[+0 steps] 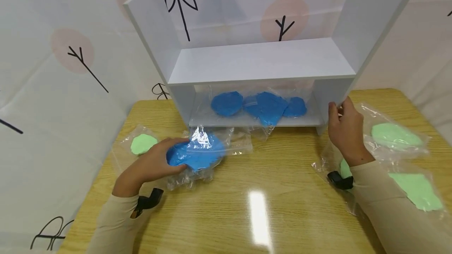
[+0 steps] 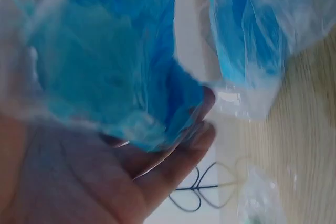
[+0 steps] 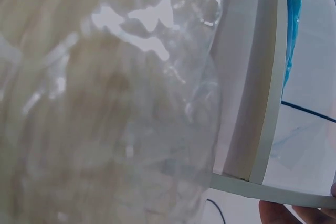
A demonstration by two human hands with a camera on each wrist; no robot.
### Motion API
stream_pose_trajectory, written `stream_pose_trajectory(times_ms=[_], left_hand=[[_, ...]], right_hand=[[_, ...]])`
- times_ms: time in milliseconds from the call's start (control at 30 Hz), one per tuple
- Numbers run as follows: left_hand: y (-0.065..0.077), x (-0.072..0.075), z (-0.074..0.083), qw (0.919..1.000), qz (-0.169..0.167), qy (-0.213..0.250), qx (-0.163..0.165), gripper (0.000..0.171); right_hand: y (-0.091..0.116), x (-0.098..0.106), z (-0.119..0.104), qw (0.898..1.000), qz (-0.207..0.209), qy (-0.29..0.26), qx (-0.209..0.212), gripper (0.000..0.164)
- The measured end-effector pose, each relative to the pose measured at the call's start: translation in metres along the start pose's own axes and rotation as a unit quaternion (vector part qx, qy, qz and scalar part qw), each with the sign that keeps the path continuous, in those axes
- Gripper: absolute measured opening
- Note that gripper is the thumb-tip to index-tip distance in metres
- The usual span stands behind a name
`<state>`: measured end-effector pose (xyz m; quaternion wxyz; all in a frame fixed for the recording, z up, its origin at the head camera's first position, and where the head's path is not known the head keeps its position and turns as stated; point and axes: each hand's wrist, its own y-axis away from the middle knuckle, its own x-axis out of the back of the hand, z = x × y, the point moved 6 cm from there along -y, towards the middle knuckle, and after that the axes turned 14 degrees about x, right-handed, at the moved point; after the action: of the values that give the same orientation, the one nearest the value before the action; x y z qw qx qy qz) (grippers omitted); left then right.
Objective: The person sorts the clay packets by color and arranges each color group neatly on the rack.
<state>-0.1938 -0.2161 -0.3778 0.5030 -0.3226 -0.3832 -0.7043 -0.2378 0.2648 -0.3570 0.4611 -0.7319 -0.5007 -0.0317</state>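
Observation:
My left hand (image 1: 152, 164) holds a clear zip bag of flattened blue, clay-like material (image 1: 203, 154) in front of the shelf's lower left corner. In the left wrist view, the fingers (image 2: 184, 153) curl under the blue bag (image 2: 105, 66), which fills much of the picture. With my right hand (image 1: 347, 130) I grip the front edge of the right side panel of a white shelf unit (image 1: 261, 62); the fingertips (image 3: 278, 212) show at that panel in the right wrist view. Several bagged blue pieces (image 1: 227, 104) lie in the lower compartment, some overlapping.
A bag with a light green piece (image 1: 143, 144) lies on the wooden table (image 1: 282, 191) beyond my left wrist. More bagged green pieces (image 1: 397, 135) lie to the right, partly under my right forearm. A patterned white cloth (image 1: 46, 128) hangs behind.

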Motion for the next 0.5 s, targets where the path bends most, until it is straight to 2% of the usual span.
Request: stream_pose_trajectory(times_ms=[133, 233, 333, 500], left_hand=[[0.002, -0.007, 0.007, 0.9984, -0.046, 0.033, -0.006, 0.079], [0.004, -0.011, 0.012, 0.9967, -0.068, 0.044, 0.005, 0.08], [0.005, -0.015, 0.017, 0.9946, -0.088, 0.055, 0.01, 0.074], [0.008, -0.023, 0.03, 0.992, -0.11, 0.058, -0.022, 0.058]], right_hand=[[0.0, 0.0, 0.001, 1.0, -0.002, 0.001, -0.002, 0.043], [0.0, 0.0, 0.001, 1.0, -0.002, 0.001, -0.002, 0.043], [0.0, 0.0, 0.0, 1.0, -0.001, 0.0, -0.002, 0.043], [0.0, 0.0, 0.0, 1.0, -0.001, -0.002, -0.003, 0.042]])
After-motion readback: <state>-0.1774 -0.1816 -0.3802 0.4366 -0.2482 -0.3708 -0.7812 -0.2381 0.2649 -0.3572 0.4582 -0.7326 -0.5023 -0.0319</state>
